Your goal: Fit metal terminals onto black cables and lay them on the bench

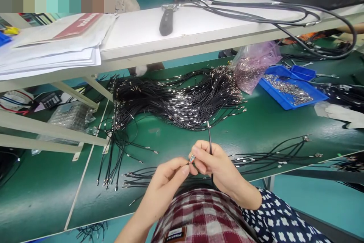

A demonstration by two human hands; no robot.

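My left hand [169, 180] is closed, thumb and forefinger pinching a thin cable just below a small metal connector [192, 158]. The fingertips of my right hand [212, 159] close around the upper side of that connector. A thicker black cable [210, 138] with a metal tip also passes through my right hand and sticks up past its fingers. Both hands are in front of a checkered apron [204, 216]. Beneath and beside them, thin black cables [250, 158] with metal ends lie along the near edge of the green table [167, 140].
Beyond my hands lies a large bundle of black cables [176, 99]. A pink plastic bag [250, 68] and a blue tray [284, 101] of small metal parts stand right of it. A white glove [344, 114] lies farther right. Overhead, a white shelf [131, 36] carries papers and a black-handled tool [166, 22].
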